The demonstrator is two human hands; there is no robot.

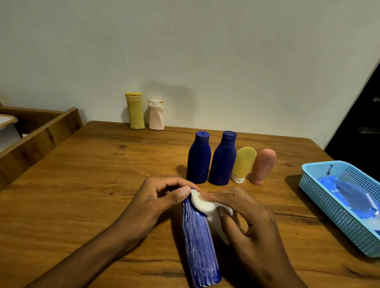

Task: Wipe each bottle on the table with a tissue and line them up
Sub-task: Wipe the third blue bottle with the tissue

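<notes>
L hand [161, 193] pinches streaked bottle [199, 247] neck; R hand [244, 217] holds tissue [204, 203]

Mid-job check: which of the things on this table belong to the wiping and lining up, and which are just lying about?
In the job: streaked blue bottle, tissue, left hand, right hand, two blue bottles, yellow tube, pink tube, yellow bottle, white bottle.
Lying about: blue basket.

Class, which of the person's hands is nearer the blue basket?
Right. The right hand, holding the tissue, lies between the streaked bottle and the blue basket; the left hand is beyond the bottle.
</notes>
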